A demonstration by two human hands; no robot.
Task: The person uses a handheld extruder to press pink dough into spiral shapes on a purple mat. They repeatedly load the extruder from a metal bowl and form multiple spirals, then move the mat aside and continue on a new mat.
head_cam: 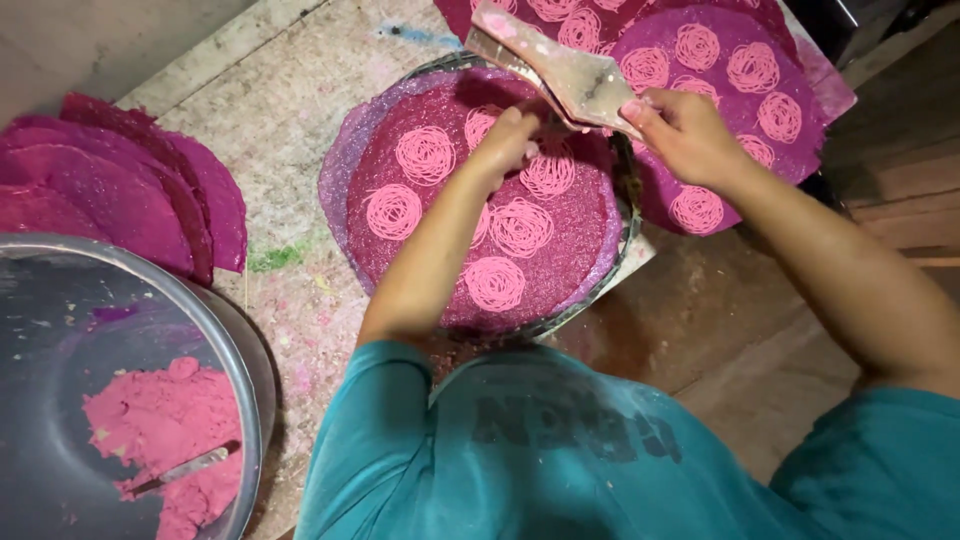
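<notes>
A round magenta disc (540,270) with several pale pink swirls of thin strands lies on a circular wire rack (625,235) in front of me. My left hand (505,140) rests on the far part of this disc with its fingers curled onto a swirl. My right hand (680,130) grips the handle end of a flat metal scraper (555,65) smeared with pink, whose blade points up and to the left, above the disc's far edge.
A second decorated disc (740,70) lies at the top right. Plain magenta discs (120,190) are stacked at the left. A large metal bowl (60,330) at bottom left holds pink dough (165,420) and a utensil. The worktop (290,130) is stained.
</notes>
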